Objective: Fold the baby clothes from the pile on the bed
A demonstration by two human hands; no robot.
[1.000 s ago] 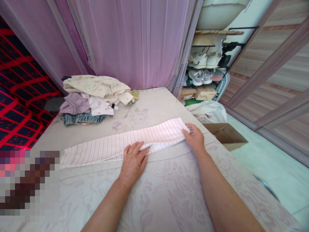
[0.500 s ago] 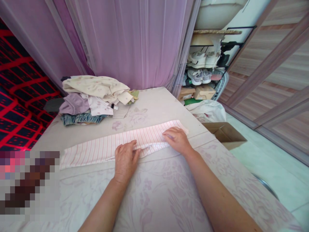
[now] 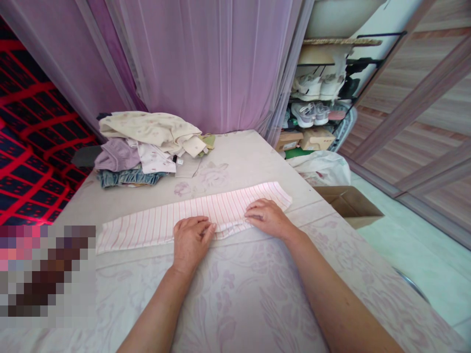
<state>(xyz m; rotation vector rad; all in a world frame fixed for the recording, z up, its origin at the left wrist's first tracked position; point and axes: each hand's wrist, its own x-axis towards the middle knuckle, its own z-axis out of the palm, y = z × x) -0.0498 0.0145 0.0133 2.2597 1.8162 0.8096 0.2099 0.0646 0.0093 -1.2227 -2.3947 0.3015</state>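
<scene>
A white cloth garment with pink stripes (image 3: 147, 223) lies folded into a long band across the bed; its exact kind does not show. My left hand (image 3: 192, 241) is at the middle of its near edge, thumb and fingers closed on the fabric. Farther right, my right hand (image 3: 268, 218) pinches the same edge between thumb and fingers. Between the two hands the edge is slightly raised and creased. The fingertips partly hide the cloth they grip.
A heap of clothes (image 3: 147, 132) lies at the bed's far left, with a denim piece (image 3: 132, 178) at the bottom. Purple curtains (image 3: 191, 63) hang behind. Beyond the bed's right edge are a cardboard box (image 3: 349, 203), a white plastic bag (image 3: 324, 168) and a shoe rack (image 3: 371, 61).
My right hand has shifted left and down from the top of the cloth to its near edge, closer to my left hand. The view has tilted slightly.
</scene>
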